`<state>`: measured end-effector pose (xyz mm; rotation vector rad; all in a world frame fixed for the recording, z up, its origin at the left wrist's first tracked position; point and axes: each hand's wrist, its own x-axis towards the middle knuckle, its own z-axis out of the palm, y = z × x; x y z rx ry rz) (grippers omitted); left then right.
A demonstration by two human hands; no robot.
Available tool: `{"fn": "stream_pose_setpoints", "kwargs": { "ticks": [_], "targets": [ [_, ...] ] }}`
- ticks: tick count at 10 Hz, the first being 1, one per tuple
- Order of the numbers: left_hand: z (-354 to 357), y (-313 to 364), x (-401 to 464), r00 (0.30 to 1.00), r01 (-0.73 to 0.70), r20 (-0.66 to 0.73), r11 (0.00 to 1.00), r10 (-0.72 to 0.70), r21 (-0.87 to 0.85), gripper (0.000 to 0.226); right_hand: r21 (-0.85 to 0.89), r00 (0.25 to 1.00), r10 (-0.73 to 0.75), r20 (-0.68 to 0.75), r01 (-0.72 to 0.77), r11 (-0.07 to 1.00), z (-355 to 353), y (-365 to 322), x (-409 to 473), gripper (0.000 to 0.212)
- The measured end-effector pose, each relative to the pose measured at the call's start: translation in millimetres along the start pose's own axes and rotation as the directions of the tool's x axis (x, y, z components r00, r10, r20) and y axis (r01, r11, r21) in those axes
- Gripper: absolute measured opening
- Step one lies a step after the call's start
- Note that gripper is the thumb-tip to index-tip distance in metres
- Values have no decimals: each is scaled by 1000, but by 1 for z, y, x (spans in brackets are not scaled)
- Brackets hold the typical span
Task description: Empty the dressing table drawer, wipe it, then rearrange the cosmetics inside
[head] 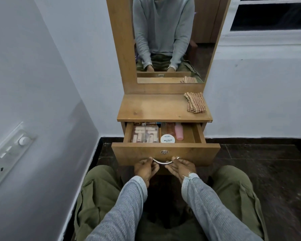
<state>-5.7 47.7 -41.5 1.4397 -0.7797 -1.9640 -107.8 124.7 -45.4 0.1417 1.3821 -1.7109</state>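
Grey knit sleeves and olive trousers fill the foreground, the person seated on the dark stone floor [259, 171] facing the dressing table. Left hand [145, 168] curls its fingers round the left end of the metal handle [162, 162]; right hand [180, 166] hooks the right end, thumb on top. Drawer [165, 153] is pulled well out, a small round lock above the handle. Inside: a clear case of cosmetics [145, 134] at the left, a white round nail polish tub [167, 138] in the middle, a pink bottle [178, 131] just beside it, more small items at the back, too shadowed to name. Up on the wooden counter [155, 108], a checked cloth [195, 102] lies crumpled at the right rear corner. Mirror [167, 40] above reflects the seated person. White walls either side, a switch panel [9, 153] on the left wall, a dark window [271, 14] upper right.
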Motion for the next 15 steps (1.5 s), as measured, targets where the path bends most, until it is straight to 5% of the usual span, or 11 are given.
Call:
{"fn": "stream_pose_setpoints", "kwargs": {
  "ticks": [12,13,14,15],
  "targets": [
    [57,63,102,998,-41,46,983,33,181,29,-34,1000,6,-26,-6,999,54,-65,93,11],
    [59,64,94,991,-124,12,895,131,429,21,-109,1000,18,2,-18,994,51,-64,93,3],
    [55,69,86,964,-261,174,612,199,746,16,-615,998,-25,55,54,787,42,-67,82,6],
    [51,84,70,886,-457,385,337,260,823,16,-890,961,47,272,232,393,39,-81,61,22]
  ]
}}
